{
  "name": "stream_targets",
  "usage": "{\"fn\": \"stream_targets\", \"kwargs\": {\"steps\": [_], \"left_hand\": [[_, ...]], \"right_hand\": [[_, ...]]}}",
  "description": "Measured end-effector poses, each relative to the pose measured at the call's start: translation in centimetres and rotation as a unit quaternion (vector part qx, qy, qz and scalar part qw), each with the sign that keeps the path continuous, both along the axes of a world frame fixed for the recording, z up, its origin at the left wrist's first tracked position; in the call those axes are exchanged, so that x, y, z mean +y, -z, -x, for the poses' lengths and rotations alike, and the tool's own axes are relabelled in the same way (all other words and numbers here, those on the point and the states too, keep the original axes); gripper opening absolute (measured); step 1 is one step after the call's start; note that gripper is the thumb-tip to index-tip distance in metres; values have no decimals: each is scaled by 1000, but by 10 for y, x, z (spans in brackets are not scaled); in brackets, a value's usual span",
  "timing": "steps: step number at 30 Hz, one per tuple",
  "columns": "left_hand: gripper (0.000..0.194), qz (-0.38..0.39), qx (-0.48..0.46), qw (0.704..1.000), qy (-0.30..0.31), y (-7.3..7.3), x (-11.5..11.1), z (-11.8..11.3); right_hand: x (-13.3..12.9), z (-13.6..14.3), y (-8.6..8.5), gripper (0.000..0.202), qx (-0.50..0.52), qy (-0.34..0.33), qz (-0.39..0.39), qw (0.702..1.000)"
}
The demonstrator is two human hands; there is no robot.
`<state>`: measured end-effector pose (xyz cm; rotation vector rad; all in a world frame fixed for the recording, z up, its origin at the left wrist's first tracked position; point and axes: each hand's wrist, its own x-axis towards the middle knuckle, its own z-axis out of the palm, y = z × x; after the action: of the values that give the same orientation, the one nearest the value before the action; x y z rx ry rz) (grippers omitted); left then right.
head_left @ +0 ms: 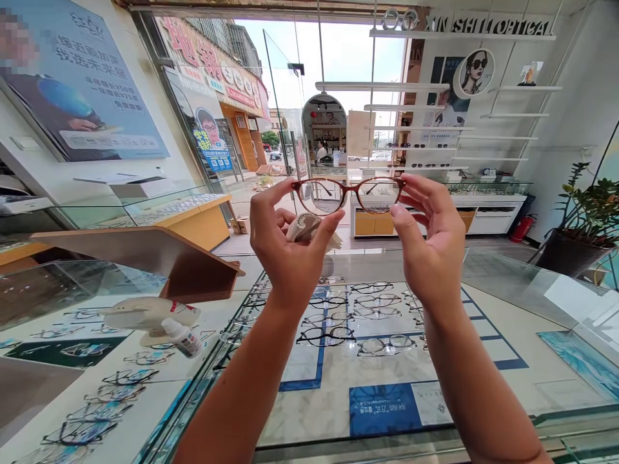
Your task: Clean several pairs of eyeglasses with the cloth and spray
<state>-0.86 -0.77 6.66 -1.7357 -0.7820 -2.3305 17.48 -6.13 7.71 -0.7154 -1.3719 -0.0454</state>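
Round-lensed eyeglasses (350,189): reddish-brown rims, clear lenses. Crumpled cloth (304,227): grey-beige. Flat rectangular printed card (384,408): deep blue with pale lettering on one part, whitish on the other. Small plastic bottle (182,338): white, its label finely printed. Angular wooden-looking board (140,248): brown. Cylindrical fire extinguisher (522,229): red. Leafy potted plant (592,203): green, above a dark brown pot (570,252).

Reddish-brown, round-rimmed eyeglasses (349,189) are raised level in midair, front upright; a crumpled greyish cloth (304,227) bunches below their left side.
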Motion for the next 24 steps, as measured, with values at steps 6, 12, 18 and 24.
{"fn": "stream_targets", "kwargs": {"steps": [6, 12, 18, 24], "left_hand": [[64, -1, 4, 1000, 28, 3, 1, 2], [75, -1, 11, 998, 61, 5, 4, 4], [71, -30, 24, 999, 36, 3, 1, 3], [75, 9, 19, 998, 66, 6, 4, 4]], "right_hand": [[1, 1, -2, 27, 27, -6, -4, 1000], [3, 1, -2, 27, 44, 17, -27, 999], [-2, 1, -4, 23, 89, -31, -5, 996], [-1, -3, -7, 27, 105, -81, 22, 991]]}}
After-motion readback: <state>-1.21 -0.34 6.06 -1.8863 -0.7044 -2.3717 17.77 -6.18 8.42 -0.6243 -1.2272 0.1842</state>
